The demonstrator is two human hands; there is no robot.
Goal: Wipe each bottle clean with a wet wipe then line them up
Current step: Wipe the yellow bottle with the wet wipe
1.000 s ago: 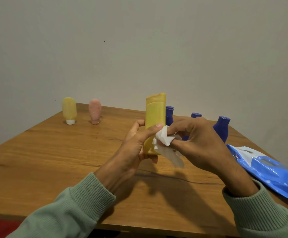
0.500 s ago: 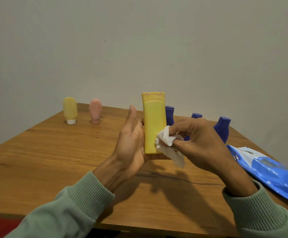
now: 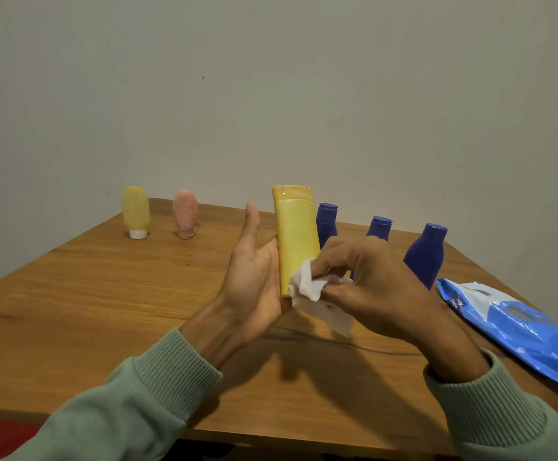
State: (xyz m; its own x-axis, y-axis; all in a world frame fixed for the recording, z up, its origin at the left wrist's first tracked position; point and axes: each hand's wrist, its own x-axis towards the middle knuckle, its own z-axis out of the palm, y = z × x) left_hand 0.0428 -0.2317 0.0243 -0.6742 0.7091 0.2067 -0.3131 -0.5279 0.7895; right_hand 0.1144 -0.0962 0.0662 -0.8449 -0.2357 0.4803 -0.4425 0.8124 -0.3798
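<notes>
A tall yellow bottle (image 3: 296,234) stands upright above the table, held at its base and back by my left hand (image 3: 254,277), thumb stretched up beside it. My right hand (image 3: 370,281) pinches a crumpled white wet wipe (image 3: 311,291) against the bottle's lower right side. Behind my hands stand three dark blue bottles (image 3: 425,256), the middle one (image 3: 379,227) and the left one (image 3: 327,221) partly hidden. At the far left stand a small yellow tube (image 3: 135,211) and a pink tube (image 3: 185,212), both cap down.
A blue wet wipe pack (image 3: 513,324) lies flat at the right edge of the wooden table (image 3: 104,311). A grey wall rises right behind the table. The near table edge runs under my green sleeves.
My left hand turned the yellow bottle from edge-on to face-on and opened its thumb upward. My right hand kept the wipe low on the bottle and shifted slightly.
</notes>
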